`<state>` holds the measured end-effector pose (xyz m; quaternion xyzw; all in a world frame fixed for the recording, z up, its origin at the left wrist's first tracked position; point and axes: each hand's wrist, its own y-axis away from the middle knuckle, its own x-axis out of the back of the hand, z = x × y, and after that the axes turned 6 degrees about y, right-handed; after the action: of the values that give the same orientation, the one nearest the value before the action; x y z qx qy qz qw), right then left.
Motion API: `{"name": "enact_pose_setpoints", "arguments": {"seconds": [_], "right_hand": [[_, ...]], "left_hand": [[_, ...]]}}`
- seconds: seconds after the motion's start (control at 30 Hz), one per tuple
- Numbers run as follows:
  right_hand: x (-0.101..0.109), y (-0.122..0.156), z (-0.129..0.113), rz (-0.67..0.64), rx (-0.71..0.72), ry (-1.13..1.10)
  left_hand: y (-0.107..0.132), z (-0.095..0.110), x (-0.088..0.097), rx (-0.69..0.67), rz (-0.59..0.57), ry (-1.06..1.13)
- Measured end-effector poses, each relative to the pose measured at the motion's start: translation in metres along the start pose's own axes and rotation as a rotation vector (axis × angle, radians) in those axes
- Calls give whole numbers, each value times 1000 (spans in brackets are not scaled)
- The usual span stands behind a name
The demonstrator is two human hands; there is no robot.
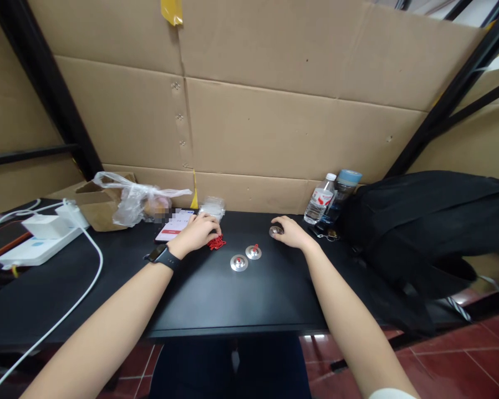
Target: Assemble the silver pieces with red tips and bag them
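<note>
Behind the red cord pile (216, 243), the whole background is filled by a cardboard wall (253, 122). The pile itself is borne by a black table (233, 302). Well to the right of the pile, the table is covered by a black backpack (419, 233). Well to the left, a white power strip (37, 244) is seen, and between it and the pile a brown box (100, 208) is partly covered by a clear plastic bag (128, 205). To the right of the pile, beyond the hands, a water bottle (316, 206) and a blue-lidded bottle (349, 178) are placed side by side.

The left hand (197, 231) is set at the pile's left edge, fingers curled; whether any cord is pinched cannot be told. To the pile's right, the right hand (291, 233) is closed, thumb and fingers, on a metal disc (275, 231).

Just left of the pile, a phone (174, 226) is partly hidden by the left hand; just behind it, a clear container (212, 207) is seen. To its right and nearer the person, two silver discs (239, 263) are laid flat, red showing at their centres.
</note>
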<state>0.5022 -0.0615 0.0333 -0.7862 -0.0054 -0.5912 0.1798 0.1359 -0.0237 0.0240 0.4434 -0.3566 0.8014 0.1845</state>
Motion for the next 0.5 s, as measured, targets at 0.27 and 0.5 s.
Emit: {"name": "enact_pose_setpoints", "arguments": {"seconds": [0.27,0.5], "right_hand": [[-7,-2,16,-59,-43,-74],[-5,-2,21,-53,-51,-66]], "left_hand": [[-3,19,7,63,84,45],[-7,51,5,58,152,144]]}}
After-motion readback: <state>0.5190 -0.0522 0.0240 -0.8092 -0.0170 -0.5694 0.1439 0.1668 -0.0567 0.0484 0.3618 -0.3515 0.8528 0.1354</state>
